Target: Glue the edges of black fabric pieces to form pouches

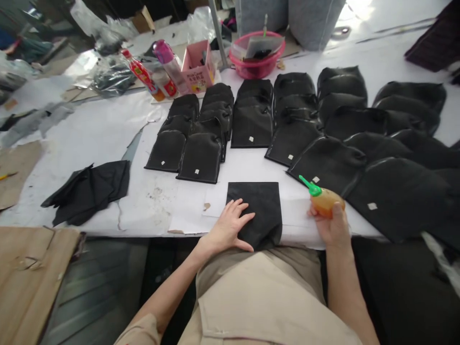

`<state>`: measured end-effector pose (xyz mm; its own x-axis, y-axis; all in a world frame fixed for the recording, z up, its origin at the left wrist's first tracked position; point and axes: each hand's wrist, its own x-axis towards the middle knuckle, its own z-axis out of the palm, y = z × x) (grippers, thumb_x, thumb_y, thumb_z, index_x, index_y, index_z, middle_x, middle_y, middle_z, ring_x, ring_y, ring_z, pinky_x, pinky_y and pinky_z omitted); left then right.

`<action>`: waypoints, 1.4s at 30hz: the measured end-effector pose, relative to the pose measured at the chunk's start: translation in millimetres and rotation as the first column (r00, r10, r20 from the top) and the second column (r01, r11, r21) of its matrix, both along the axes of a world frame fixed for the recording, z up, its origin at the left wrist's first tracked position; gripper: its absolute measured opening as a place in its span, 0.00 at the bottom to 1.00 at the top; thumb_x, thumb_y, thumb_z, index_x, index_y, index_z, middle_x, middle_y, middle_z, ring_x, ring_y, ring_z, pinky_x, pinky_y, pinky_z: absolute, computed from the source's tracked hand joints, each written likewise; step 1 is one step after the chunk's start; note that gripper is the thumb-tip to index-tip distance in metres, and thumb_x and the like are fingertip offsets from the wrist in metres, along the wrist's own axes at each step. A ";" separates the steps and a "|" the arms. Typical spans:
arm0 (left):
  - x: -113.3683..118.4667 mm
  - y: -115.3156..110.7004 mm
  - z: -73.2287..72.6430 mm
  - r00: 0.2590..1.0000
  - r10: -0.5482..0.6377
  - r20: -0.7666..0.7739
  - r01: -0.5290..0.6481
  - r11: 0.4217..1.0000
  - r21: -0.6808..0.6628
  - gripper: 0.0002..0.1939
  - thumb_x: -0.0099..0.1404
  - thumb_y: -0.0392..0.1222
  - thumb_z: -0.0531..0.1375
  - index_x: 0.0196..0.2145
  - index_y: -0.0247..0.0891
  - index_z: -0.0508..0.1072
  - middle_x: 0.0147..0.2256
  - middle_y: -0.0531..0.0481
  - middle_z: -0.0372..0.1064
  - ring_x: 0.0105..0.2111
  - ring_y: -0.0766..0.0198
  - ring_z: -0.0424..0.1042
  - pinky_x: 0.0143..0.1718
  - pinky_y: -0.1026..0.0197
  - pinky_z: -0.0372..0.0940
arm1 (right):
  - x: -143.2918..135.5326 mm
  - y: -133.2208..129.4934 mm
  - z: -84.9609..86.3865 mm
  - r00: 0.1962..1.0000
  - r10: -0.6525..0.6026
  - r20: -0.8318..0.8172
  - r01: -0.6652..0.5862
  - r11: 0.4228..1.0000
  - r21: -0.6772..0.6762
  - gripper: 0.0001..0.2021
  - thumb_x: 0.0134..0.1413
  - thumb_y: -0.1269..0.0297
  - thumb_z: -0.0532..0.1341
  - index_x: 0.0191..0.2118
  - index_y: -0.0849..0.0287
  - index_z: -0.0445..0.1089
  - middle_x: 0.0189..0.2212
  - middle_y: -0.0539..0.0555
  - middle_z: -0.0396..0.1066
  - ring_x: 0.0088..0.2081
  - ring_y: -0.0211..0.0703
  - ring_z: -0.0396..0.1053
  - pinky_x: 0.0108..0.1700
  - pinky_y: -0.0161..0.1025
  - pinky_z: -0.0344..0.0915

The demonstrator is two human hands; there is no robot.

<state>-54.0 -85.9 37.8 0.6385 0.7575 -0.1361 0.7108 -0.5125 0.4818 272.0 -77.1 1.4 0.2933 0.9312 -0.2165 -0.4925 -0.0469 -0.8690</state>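
A flat black fabric piece lies at the table's front edge before me, its lower end hanging toward my lap. My left hand rests on its left side with the fingers spread. To the right, my right hand is wrapped round a squeeze bottle of amber liquid with a green nozzle, which points up and left. Just beyond the bottle lie black pieces in overlapping rows, several with a small whitish square near the edge.
A loose heap of black fabric lies on the left of the white-covered table. Farther back stand a red-labelled bottle, a purple-capped bottle, a pink box and a pink basin. A wooden board is at lower left.
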 end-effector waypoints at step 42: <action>62.6 141.3 -8.6 0.842 0.456 0.288 -0.523 0.819 0.236 0.19 0.72 0.37 0.58 0.58 0.32 0.67 0.55 0.36 0.72 0.57 0.53 0.71 0.59 0.53 0.65 | -0.6 -1.1 4.4 0.994 -0.020 -0.108 0.020 1.000 -0.003 0.25 0.44 0.43 0.75 0.43 0.56 0.76 0.30 0.51 0.74 0.23 0.37 0.66 0.26 0.39 0.71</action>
<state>8.6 55.4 29.2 0.1587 0.9586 0.2363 0.8054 -0.2642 0.5306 271.4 -78.2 5.8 0.2867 0.9249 -0.2497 -0.5844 -0.0377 -0.8106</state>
